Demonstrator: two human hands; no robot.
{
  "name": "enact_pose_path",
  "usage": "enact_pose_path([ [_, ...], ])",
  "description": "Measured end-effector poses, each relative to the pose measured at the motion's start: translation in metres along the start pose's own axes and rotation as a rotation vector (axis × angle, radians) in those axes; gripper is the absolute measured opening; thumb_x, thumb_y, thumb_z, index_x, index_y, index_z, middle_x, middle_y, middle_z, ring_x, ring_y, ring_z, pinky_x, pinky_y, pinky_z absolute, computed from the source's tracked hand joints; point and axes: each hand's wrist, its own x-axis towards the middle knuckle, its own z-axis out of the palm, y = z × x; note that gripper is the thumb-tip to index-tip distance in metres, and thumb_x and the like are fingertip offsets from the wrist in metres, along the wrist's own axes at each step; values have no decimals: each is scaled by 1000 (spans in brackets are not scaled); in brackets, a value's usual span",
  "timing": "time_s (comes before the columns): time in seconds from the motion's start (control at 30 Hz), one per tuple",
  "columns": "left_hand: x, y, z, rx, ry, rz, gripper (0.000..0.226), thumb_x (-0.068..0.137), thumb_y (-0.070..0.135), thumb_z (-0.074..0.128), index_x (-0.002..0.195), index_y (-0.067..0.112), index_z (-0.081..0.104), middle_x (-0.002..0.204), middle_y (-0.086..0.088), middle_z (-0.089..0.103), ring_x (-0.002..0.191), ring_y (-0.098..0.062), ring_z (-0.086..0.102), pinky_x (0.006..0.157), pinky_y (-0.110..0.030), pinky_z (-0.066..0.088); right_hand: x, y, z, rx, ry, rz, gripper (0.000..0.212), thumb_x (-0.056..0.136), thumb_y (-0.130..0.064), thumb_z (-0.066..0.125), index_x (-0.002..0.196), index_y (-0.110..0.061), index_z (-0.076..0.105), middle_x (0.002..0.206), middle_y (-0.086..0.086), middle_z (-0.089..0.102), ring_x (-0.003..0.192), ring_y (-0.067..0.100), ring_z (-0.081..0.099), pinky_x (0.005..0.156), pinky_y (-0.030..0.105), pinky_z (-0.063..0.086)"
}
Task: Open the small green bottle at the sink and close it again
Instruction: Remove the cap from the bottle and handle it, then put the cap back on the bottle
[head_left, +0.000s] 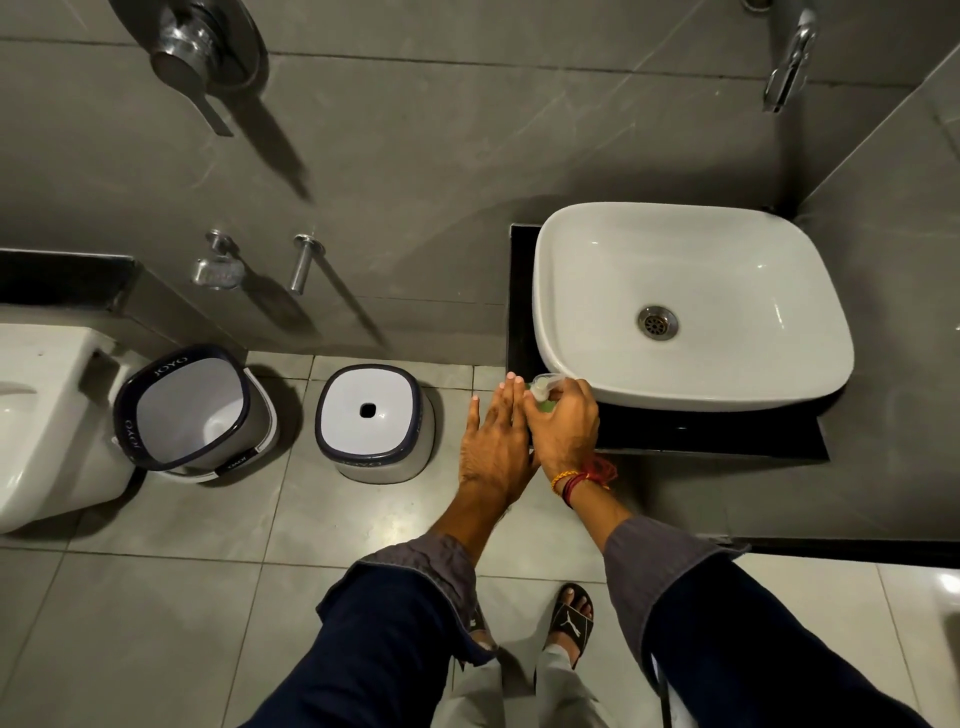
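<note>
From the head camera, the small green bottle (540, 399) is mostly hidden: only its pale translucent pump top and a sliver of green body show between the two hands, at the front left corner of the glossy black stone worktop (701, 434), just beside the rim of the white ceramic basin (691, 306). Whether its top is screwed on or loose cannot be told. The right hand (563, 423) is curled over the bottle, fingers pinching around the pump top, so the neck is covered. The left hand (496, 441) lies alongside with fingers straight and close together, flat against the bottle's left side; its palm is turned away, so how firmly it bears on the bottle cannot be made out. Red and orange thread bands (574, 480) circle the right wrist, and grey cuffs over dark blue sleeves run out of the bottom edge.

The basin is a smooth rounded rectangle with a round metal drain (657, 322). A chrome tap (789, 62) on the grey tiled wall is cut off at the top. On the pale tiled floor stand a white plastic bucket with a dark rim (192, 413) and a white square plastic stool with a centre hole (371, 415).
</note>
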Motion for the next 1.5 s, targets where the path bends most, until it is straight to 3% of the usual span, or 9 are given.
enact_pose_path([
  [0.13, 1, 1, -2, 6, 1, -3, 93, 99, 61, 37, 160, 8, -11, 169, -12, -13, 157, -26, -8, 126, -51, -1, 7, -1, 1, -41, -9, 40, 40, 86, -38, 72, 99, 0, 65, 106, 16, 67, 97, 33, 67, 83, 44, 60],
  [0.33, -1, 3, -3, -2, -6, -6, 93, 99, 61, 39, 160, 11, -11, 169, -12, -15, 157, -26, -10, 126, -53, -1, 0, 0, -2, -16, 19, 21, 55, 82, -52, 73, 112, -8, 63, 113, 11, 66, 103, 28, 66, 87, 44, 60],
  [0.57, 1, 4, -1, -3, -1, -8, 94, 99, 58, 42, 160, 10, -9, 169, -13, -12, 157, -27, -9, 126, -53, -1, 5, 0, 2, 67, 18, 0, 44, 80, -36, 80, 106, -4, 65, 107, 14, 66, 98, 29, 67, 87, 40, 61],
  [0.83, 0, 4, -4, -7, -18, -9, 89, 101, 56, 35, 158, 9, -16, 169, -13, -15, 157, -27, -11, 126, -53, -1, 5, -1, 3, 79, 41, 113, 42, 83, -35, 78, 104, -2, 67, 105, 16, 72, 97, 31, 70, 86, 41, 61],
  [0.93, -1, 6, -4, 1, -12, -19, 91, 100, 57, 39, 159, 10, -13, 169, -12, -14, 157, -27, -10, 126, -53, 1, -2, 6, -5, 10, 9, 8, 50, 82, -45, 76, 110, -6, 64, 113, 12, 65, 103, 29, 66, 88, 43, 60],
  [1.0, -1, 7, -2, -8, 3, -30, 92, 101, 55, 42, 159, 10, -13, 170, -12, -12, 157, -26, -8, 126, -53, 1, -9, 13, -12, -60, -17, -85, 60, 82, -49, 73, 125, -10, 58, 125, 9, 59, 116, 27, 61, 95, 43, 58],
  [1.1, -1, 7, -2, -2, 15, -30, 90, 101, 48, 44, 159, 10, -12, 170, -12, -12, 157, -25, -7, 126, -52, 0, -18, 24, -19, -198, -61, -222, 65, 86, -41, 69, 141, -13, 49, 139, 7, 52, 131, 26, 50, 102, 42, 53],
  [1.27, -1, 7, -2, 35, -11, -10, 83, 103, 42, 42, 161, 12, -10, 168, -12, -18, 156, -26, -12, 126, -53, 0, -29, 22, -18, -292, -53, -257, 49, 88, -28, 62, 134, -11, 57, 118, 8, 60, 112, 25, 56, 84, 41, 59],
  [1.5, -1, 5, -3, 26, -3, -16, 83, 103, 41, 41, 160, 11, -11, 169, -11, -18, 157, -25, -11, 126, -52, 1, -29, 26, -11, -240, -61, -255, 48, 89, -27, 62, 134, -10, 56, 122, 9, 61, 114, 24, 58, 87, 36, 58],
])
